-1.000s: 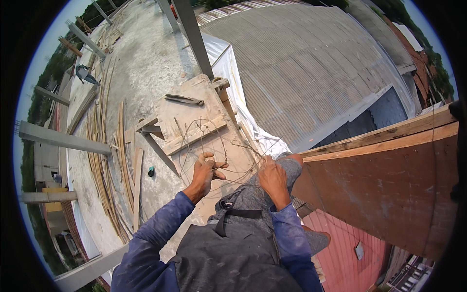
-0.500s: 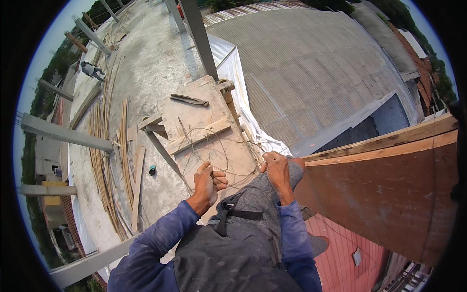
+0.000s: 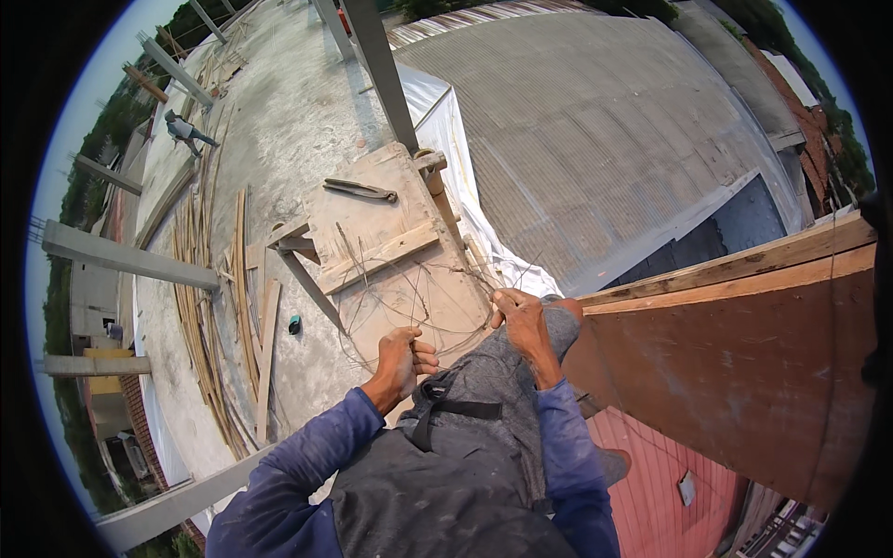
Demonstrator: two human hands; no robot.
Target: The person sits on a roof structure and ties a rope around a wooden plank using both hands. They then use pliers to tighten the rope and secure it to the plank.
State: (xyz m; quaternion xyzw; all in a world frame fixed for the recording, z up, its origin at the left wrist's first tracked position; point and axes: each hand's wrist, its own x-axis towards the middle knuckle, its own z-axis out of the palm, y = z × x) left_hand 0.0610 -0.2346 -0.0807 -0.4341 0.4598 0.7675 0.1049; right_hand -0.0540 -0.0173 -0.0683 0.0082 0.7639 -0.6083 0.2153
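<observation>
Thin tie wire [image 3: 417, 263] lies in loose loops over a wooden board platform [image 3: 367, 223] in front of me. My right hand [image 3: 526, 327] is closed in a pinch on the wire near the platform's right edge, just above my knee. My left hand [image 3: 400, 365] is curled shut at the platform's near edge, with a strand of wire running up from its thumb and fingers. Some of the wire is too fine to follow. Beyond the loops, a pair of end-cutting pincers [image 3: 360, 191] rests on the board, touched by neither hand.
A wooden batten [image 3: 383, 259] crosses the platform. To the right stands a brown formwork panel [image 3: 735, 363] above a red metal roof [image 3: 651, 465]. Bamboo poles [image 3: 193, 307] lie on the concrete floor [image 3: 279, 102] at left, where a person [image 3: 189, 132] walks. A grey column [image 3: 386, 79] rises ahead.
My left hand has lowered slightly toward me, and its fingers have curled in more. My right hand has shifted a little left. The distant person has moved to the right.
</observation>
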